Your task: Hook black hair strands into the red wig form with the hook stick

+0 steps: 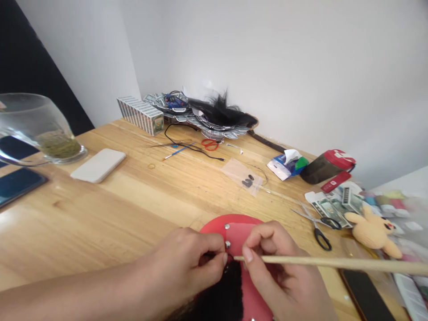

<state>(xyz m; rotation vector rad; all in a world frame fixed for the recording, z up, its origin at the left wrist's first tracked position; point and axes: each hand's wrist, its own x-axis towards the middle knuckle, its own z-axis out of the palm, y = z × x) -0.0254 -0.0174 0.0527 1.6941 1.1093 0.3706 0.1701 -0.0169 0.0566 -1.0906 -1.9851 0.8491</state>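
Observation:
A red round piece (238, 228) with small silver studs lies on the wooden table (140, 200) near the front edge. A tuft of black hair (224, 294) rests on it. My left hand (187, 267) is closed in a pinch at the top of the black hair, beside a stud. My right hand (277, 267) is closed around a thin wooden stick (334, 263) that runs off to the right, its tip meeting the left fingertips.
Scissors (319, 227) and a yellow plush toy (374, 232) lie right of my hands. A clear bag of small black parts (245, 177), a white case (98, 165), a glass bowl (40, 129), a phone (16, 185), a dark jar with a red lid (326, 166) and a black wig (220, 113) are farther back.

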